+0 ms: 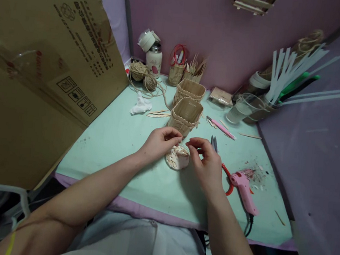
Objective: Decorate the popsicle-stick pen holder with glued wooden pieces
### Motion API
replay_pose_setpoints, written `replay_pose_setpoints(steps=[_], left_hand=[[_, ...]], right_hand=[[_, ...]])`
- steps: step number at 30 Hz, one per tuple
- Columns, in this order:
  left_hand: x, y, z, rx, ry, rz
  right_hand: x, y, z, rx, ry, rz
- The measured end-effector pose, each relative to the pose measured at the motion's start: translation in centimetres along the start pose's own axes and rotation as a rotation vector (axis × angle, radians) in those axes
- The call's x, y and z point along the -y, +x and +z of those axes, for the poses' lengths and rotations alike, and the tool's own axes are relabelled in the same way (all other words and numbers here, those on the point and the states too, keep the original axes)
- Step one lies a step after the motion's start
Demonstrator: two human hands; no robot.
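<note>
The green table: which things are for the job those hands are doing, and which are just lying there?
Probably for the job:
round dish with pale pieces, near the left hand and right hand
front woven basket, just beyond them
perhaps scissors, pink glue gun

Probably just lying about:
bottle
crumpled white wad
clear cup
</note>
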State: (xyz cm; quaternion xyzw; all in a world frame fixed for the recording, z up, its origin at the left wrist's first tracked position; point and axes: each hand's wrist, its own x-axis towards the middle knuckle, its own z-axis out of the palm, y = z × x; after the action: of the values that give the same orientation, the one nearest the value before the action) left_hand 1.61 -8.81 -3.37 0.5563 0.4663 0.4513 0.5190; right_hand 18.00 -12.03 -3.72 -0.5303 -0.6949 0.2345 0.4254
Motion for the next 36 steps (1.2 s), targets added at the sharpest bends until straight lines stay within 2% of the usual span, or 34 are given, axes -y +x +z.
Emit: replay_pose_setpoints(steps=[5,9,18,25,28,36], left_hand=[[0.3,0.4,-0.4,-0.036,0.043,0.005],[0.3,0.4,-0.4,-0.033,0.066,-0.009],[0.2,0.3,-0.4,-0.033,0.076,-0.01],[0.0,0.3,-0.4,-0.038,0.092,-0.026],[0.2,0.3,-0.4,-0.047,0.087,-0.021],[0.1,0.4,-0.5,-0.054,0.085,-0.023]], right_hand=[[-1.6,0.0,-0.7,0.239,-0.341,-0.154],[-2.1,-0.4,0.0,0.333,-0.484,-0.204],[-2.3,-0.4,-0.6,0.255,-0.503,-0.148],[-1.6,-0.3,-1.2,0.342,-0.483,-0.129],[-1.1,-0.2,-0.8,0.372,-0.529,-0.112],[0.0,-0.8,1.4,0.305,-0.715,-0.104]])
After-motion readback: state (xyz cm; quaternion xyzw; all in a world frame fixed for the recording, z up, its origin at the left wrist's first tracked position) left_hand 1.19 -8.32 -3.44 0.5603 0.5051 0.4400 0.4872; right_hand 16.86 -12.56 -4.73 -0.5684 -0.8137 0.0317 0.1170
